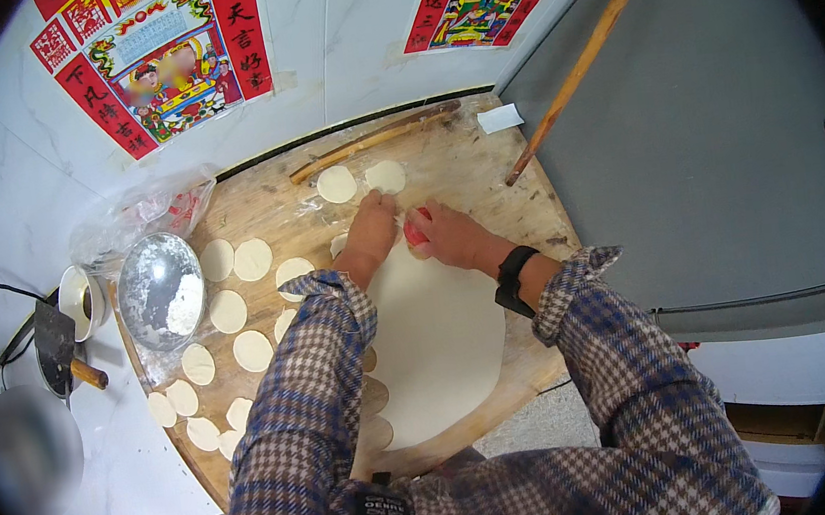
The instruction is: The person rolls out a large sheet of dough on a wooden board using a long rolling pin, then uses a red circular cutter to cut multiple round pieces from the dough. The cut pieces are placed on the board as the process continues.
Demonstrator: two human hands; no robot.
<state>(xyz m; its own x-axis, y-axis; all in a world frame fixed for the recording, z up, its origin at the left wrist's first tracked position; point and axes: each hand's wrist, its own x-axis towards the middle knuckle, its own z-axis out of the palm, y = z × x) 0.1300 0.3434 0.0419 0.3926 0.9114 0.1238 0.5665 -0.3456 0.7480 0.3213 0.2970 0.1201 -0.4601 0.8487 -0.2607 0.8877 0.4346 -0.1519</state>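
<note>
My right hand [455, 236] grips a small red round object [418, 227], perhaps a cap or cup, at the far edge of a large rolled-out dough sheet [440, 345]. Scalloped round cuts run along the sheet's left edge. Just to the left of the red object is my left hand [375, 225], its fingertips by the sheet's far tip; whether they pinch dough is hidden. Beyond that hand lie two dough rounds, one pale disc [336, 185] and another [385, 177] close to my fingers. Several more dough rounds [228, 311] are spread over the board's left side.
The wooden board [476, 145] carries a short rolling pin [374, 142] at the back. A long wooden stick [580, 62] leans at the right. Left are a floury metal bowl [161, 291], a plastic bag [144, 214], a white bowl [81, 301] and a wooden-handled cleaver [63, 343].
</note>
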